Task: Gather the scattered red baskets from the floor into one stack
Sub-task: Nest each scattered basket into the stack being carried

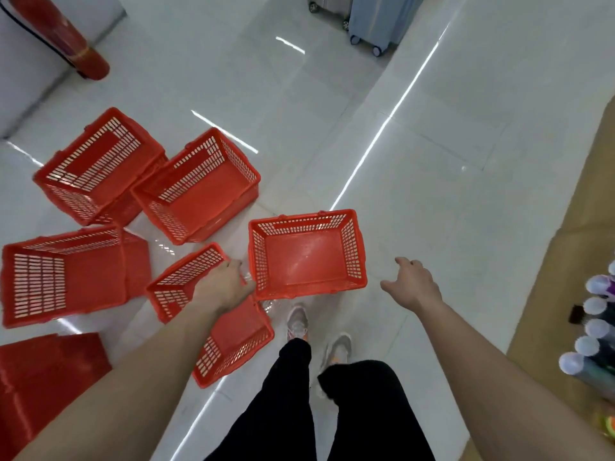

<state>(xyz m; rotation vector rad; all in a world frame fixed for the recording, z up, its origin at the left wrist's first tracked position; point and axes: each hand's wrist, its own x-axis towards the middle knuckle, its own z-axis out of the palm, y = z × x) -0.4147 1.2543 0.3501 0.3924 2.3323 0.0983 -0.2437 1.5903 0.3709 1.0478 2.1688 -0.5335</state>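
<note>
Five red slotted-plastic rectangular baskets (196,186) lay scattered, unstacked, on the glossy pale tiled floor (432,161), their lattice walls flaring up from smooth solid bases. The left hand (223,286) reached down between the upright basket (307,254) and a tilted one (213,314), its fingers hidden, grip impossible to judge. The right hand (414,282) hovered apart, fingers spread loose, holding nothing.

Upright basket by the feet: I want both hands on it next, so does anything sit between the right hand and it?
Nothing visible does. Only bare floor lies between the open right hand and the upright basket; the left hand is already at its left rim.
</note>
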